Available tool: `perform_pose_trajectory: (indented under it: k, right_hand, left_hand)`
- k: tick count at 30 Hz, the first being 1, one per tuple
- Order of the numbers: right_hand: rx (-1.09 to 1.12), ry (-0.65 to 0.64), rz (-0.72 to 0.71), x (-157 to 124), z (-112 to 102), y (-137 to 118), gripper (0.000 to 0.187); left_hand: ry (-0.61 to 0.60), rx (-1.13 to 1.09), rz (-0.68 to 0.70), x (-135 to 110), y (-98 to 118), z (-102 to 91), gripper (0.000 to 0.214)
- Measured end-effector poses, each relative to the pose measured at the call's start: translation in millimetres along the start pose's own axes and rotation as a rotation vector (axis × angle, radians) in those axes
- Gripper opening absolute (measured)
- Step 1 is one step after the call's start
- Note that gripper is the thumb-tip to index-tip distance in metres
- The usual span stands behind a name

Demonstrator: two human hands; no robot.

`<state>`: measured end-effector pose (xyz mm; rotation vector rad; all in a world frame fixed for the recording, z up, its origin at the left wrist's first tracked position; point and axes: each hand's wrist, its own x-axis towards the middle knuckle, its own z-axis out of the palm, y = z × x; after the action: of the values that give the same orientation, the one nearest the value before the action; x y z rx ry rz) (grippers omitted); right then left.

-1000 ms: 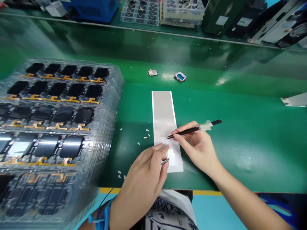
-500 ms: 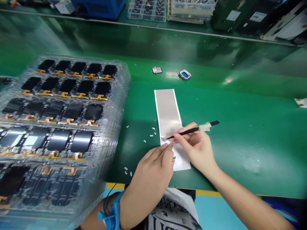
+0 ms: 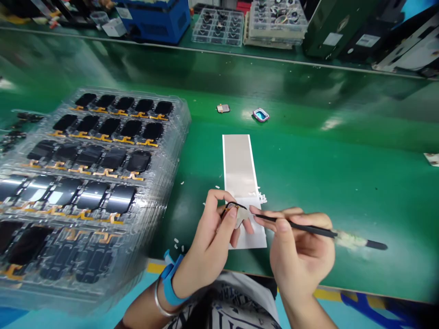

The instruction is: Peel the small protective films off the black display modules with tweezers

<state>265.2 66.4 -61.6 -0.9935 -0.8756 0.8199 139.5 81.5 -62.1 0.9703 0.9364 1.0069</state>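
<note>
Raised over the sticker sheet [image 3: 240, 157], my left hand [image 3: 211, 242] grips a small watch screen [image 3: 243, 216] by its edges. The screen's pale back faces up and a black edge shows along its top. My right hand [image 3: 302, 246] is closed on black tweezers [image 3: 313, 230] with tape wrapped round their rear part. A tiny pale piece appears at the tweezer tip, close beside the screen; I cannot tell whether it touches. The sheet lies flat beneath both hands, grey in its upper part and white below.
To the left stands a tall stack of clear trays [image 3: 168, 151] holding rows of black screens. A small module [image 3: 223, 108] and a purple-rimmed watch frame [image 3: 261, 115] lie farther back. White scraps [image 3: 262, 197] dot the bench. A blue machine [image 3: 156, 20] occupies the back shelf.
My left hand has turned palm-up, bringing the screen into view. My right hand has drawn the tweezers off the sheet, down and right, to the screen. The camera view has shifted slightly.
</note>
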Motion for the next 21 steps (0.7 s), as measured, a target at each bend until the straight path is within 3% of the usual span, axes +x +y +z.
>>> perform_pose_trajectory:
  k: [9,21]
  right_hand:
    - [-0.01,0.009,-0.081,-1.4,-0.4,10.9,0.024]
    - [-0.057,0.038,-0.07,-1.7,1.0,11.4,0.022]
  left_hand:
    - [-0.046,-0.188,0.036,1.6,-8.4,5.3,0.011]
    - [-0.043,-0.194,0.059,2.5,-10.1,6.3,0.009]
